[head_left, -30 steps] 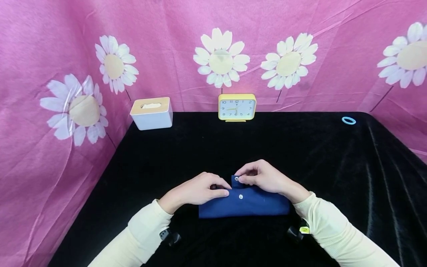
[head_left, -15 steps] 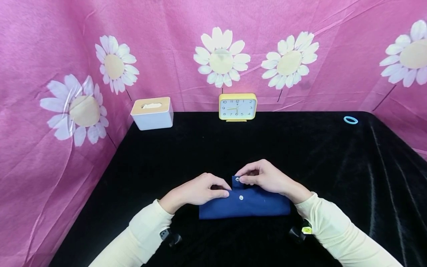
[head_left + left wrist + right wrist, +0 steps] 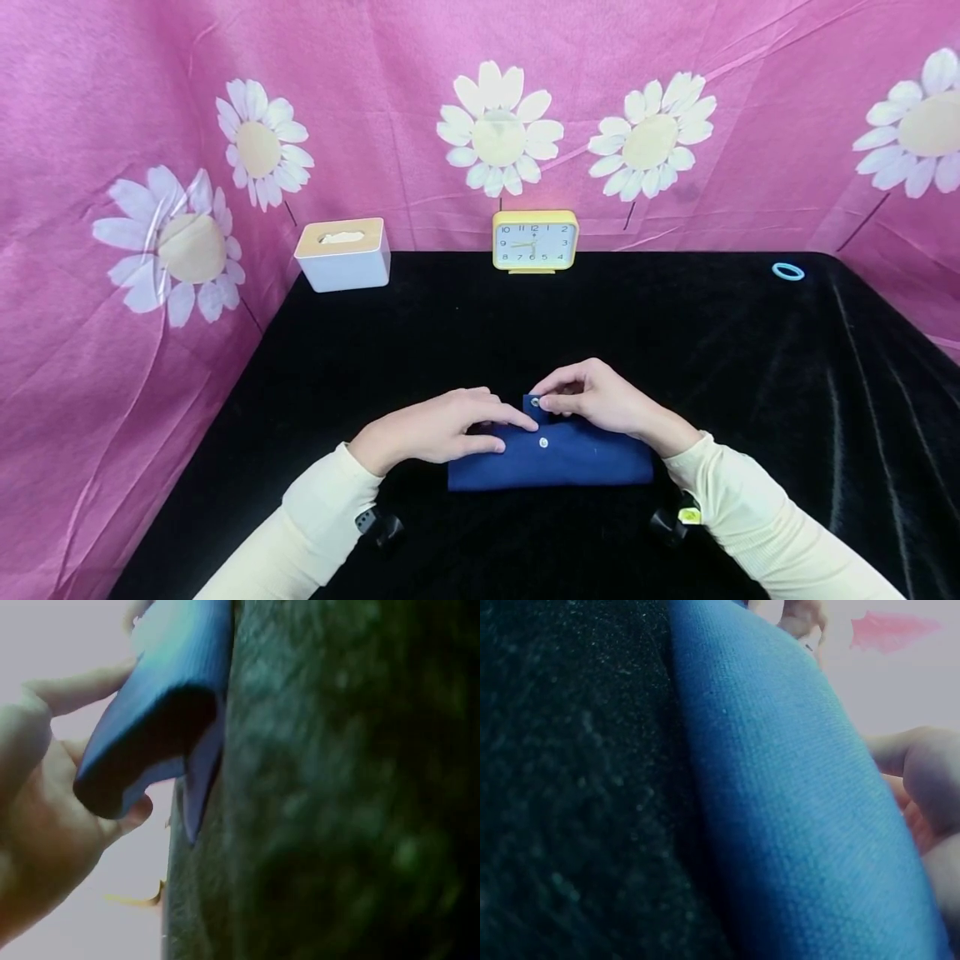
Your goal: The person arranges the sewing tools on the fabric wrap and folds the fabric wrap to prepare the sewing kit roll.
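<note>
A navy blue folded fabric pouch (image 3: 577, 463) lies across the black cloth, a metal snap (image 3: 543, 442) on its face. From its top edge a narrow snap tab (image 3: 531, 410) stands up. My right hand (image 3: 603, 400) pinches that tab between thumb and fingers. The left hand (image 3: 438, 427) rests on the pouch's left part, index finger stretched towards the tab's base, thumb apart on the face. In the left wrist view, the pouch's open folded end (image 3: 161, 727) shows beside the left hand (image 3: 56, 795). The pouch partly hides the right hand (image 3: 930, 787) in the right wrist view.
At the back stand a white tissue box (image 3: 345, 271) with a wooden lid and a yellow clock (image 3: 535, 242). A light blue ring (image 3: 787, 272) lies at the far right of the black-covered table (image 3: 675, 317). Behind hangs a pink flowered cloth (image 3: 375, 108).
My left index finger has stretched right to the base of the tab, and the thumb has shifted slightly left and down. My right hand stays at the tab; the pouch has hardly moved.
</note>
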`<action>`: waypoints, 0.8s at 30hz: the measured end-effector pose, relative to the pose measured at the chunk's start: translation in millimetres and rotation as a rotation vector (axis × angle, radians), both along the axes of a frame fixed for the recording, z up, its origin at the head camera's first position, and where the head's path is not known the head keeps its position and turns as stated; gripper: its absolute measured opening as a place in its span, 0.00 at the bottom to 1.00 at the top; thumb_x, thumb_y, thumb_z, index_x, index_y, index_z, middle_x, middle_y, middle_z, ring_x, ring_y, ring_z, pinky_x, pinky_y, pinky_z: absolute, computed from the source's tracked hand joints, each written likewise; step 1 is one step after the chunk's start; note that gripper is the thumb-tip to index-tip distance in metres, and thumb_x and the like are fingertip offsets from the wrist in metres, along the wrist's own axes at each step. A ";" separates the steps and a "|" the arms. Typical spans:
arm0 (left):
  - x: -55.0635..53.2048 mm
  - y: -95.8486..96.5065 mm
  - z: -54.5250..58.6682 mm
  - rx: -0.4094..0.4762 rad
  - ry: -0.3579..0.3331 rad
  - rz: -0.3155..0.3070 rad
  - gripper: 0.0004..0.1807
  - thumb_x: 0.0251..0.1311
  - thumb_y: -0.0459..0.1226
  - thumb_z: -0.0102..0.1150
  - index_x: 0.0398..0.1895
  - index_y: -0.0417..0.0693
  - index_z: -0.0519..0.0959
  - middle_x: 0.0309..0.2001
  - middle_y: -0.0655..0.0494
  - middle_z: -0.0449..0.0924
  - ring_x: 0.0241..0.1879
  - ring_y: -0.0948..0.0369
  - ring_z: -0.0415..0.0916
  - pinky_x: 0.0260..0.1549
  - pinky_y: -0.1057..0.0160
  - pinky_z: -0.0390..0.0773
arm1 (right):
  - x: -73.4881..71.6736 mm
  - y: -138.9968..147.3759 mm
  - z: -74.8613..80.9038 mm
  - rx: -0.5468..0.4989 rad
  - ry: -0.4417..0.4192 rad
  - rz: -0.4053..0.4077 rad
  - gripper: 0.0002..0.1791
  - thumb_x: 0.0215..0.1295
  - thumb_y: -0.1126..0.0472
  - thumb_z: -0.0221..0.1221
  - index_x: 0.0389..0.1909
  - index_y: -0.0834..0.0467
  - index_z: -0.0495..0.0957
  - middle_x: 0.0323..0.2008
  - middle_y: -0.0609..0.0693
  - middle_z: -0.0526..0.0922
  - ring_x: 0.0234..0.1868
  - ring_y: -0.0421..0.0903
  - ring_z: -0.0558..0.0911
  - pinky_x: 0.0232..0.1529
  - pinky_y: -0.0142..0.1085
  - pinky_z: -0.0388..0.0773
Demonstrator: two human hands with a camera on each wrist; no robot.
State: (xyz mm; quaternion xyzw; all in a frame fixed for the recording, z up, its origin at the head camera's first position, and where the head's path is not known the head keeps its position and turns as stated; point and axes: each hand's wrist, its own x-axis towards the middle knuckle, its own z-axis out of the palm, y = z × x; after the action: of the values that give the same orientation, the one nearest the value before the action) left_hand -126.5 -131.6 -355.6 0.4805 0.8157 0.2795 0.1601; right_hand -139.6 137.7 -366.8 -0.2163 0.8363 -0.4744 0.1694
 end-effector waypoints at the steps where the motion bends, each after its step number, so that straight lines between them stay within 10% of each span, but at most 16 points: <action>1: 0.9 -1.1 1.4 -0.022 0.040 -0.012 0.22 0.70 0.41 0.60 0.66 0.62 0.76 0.53 0.60 0.82 0.49 0.67 0.73 0.52 0.68 0.75 | 0.0 -0.2 -0.5 -0.002 0.003 -0.001 0.09 0.66 0.59 0.65 0.44 0.57 0.88 0.27 0.49 0.83 0.27 0.40 0.79 0.27 0.31 0.75; 11: 9.4 1.0 7.1 -0.187 0.480 -0.092 0.42 0.47 0.61 0.74 0.69 0.66 0.74 0.45 0.63 0.81 0.44 0.66 0.72 0.46 0.69 0.71 | 3.1 0.4 -4.7 -0.026 0.064 -0.019 0.08 0.66 0.59 0.65 0.43 0.57 0.88 0.32 0.50 0.85 0.28 0.40 0.80 0.28 0.32 0.77; 24: 10.9 5.5 5.5 -0.188 0.107 -0.090 0.39 0.55 0.42 0.75 0.72 0.57 0.71 0.51 0.56 0.80 0.45 0.67 0.70 0.49 0.71 0.73 | 4.9 -4.4 -7.3 -0.025 0.053 -0.098 0.08 0.68 0.63 0.63 0.43 0.61 0.86 0.29 0.51 0.84 0.30 0.42 0.82 0.31 0.33 0.80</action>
State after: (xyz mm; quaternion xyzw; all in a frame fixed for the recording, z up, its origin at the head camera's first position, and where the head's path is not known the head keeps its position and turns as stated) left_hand -115.6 -126.2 -350.0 0.5137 0.8234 0.1680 0.1731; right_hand -134.7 133.3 -374.1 -0.1898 0.8441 -0.4867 0.1212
